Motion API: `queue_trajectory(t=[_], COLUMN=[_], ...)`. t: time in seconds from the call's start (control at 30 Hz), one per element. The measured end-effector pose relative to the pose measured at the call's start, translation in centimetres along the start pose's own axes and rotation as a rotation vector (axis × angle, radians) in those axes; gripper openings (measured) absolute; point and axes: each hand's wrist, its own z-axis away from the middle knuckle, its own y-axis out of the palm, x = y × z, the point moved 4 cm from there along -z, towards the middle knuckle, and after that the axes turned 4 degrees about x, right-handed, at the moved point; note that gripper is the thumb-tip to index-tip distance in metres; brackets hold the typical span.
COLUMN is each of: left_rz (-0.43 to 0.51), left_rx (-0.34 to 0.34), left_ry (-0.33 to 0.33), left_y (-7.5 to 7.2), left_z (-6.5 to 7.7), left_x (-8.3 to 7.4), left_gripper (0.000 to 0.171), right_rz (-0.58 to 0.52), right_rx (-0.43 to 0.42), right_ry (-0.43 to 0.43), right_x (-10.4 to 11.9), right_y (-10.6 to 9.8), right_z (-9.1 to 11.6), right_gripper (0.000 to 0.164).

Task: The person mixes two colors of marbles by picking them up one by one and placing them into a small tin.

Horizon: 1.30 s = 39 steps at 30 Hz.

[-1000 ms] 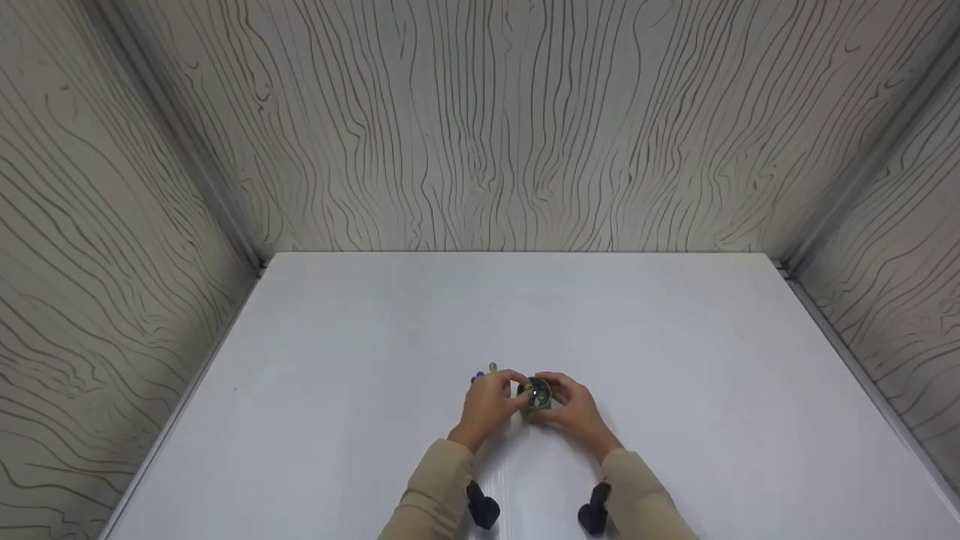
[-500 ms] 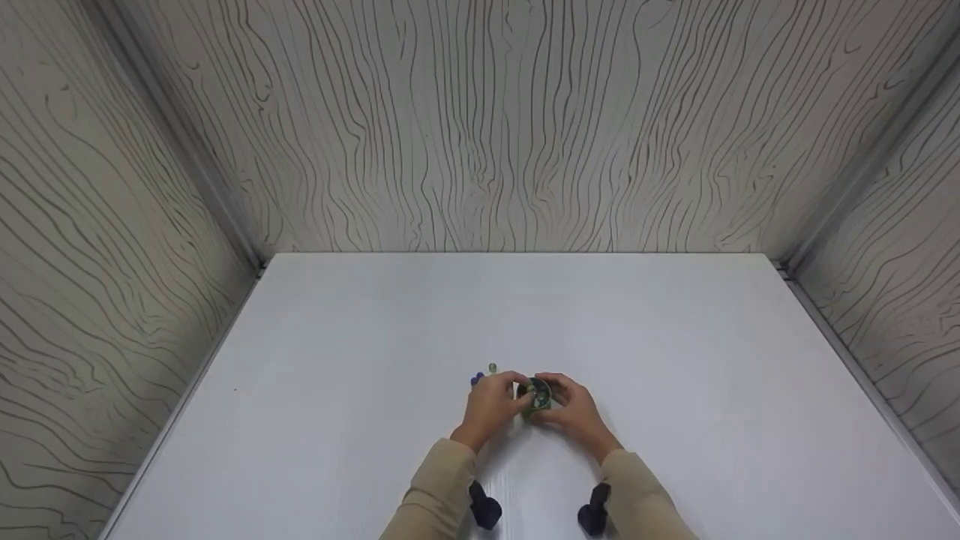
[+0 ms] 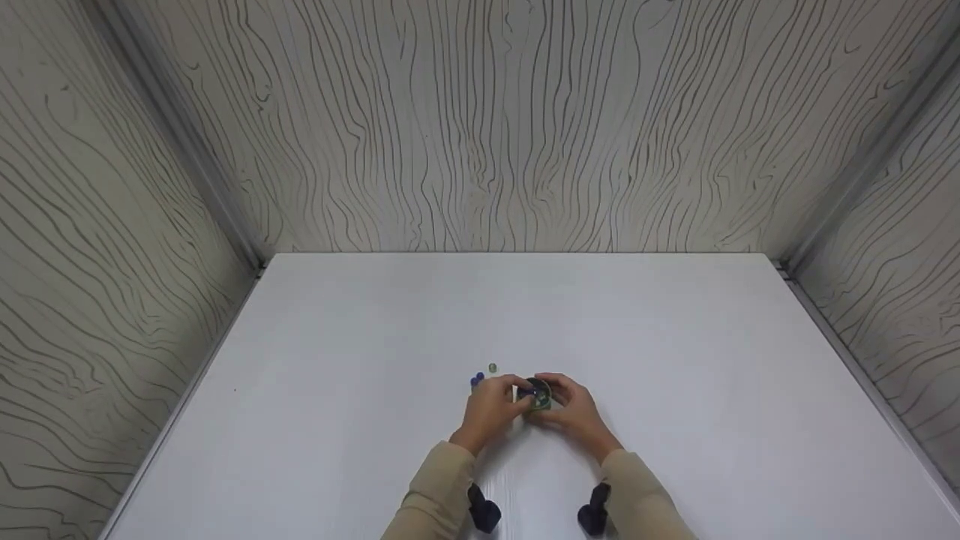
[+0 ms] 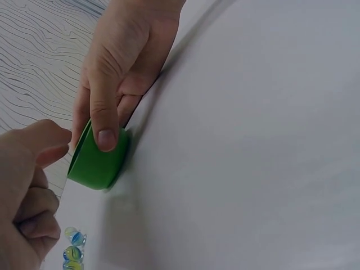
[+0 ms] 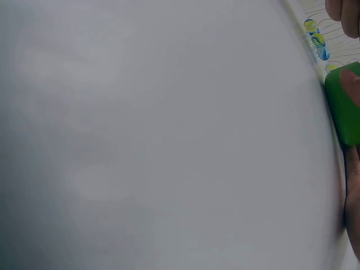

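A small green cup [image 3: 543, 402] stands on the white table, its mouth up. My right hand [image 3: 579, 417] grips its side, the thumb pressed on the outer wall in the left wrist view. My left hand [image 3: 487, 409] reaches over the cup's rim from the left. Between its thumb and index finger a small blue spot shows in the head view, which looks like a glass marble. The other left fingers are curled in the left wrist view. Glassy bits show inside the cup. Several glass marbles [image 4: 73, 253] with blue and yellow swirls lie just beyond my left hand.
The white table [image 3: 360, 337] stretches out on all sides of the hands. Wood-grain panels [image 3: 480, 127] rise at its back and both sides. Dark wrist devices [image 3: 484, 516] hang below the sleeves.
The spot between my left fingertips has turned from yellowish green to blue. My left fingers have shifted slightly at the rim. The right hand and cup have stayed in place.
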Motion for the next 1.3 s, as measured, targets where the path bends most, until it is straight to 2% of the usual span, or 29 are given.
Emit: queue_trajectory(t=[0.23,0.67,1.0,1.3], left_rz=[0.008,0.014,-0.002,0.024], left_rx=[-0.036,-0.055,-0.150,-0.214], left_ry=[0.031,0.031,0.026,-0.012], left_y=[-0.4,-0.9,-1.6,-2.3], left_z=[0.2,0.4,1.1,1.3], left_x=[0.1,0.7,1.9,2.7], left_gripper=[0.019,0.017,0.015,0.015], right_rz=[-0.013,0.001,0.011,0.023], right_rx=[0.006,-0.004,-0.018,-0.021], right_ry=[-0.017,0.010,0.036,0.032], right_x=[0.1,-0.2,0.0,0.3], right_y=[0.0,0.0,0.1,0.0], right_z=[-0.1,-0.1,0.1,0.1], right_gripper=[0.062,0.063,0.068,0.067])
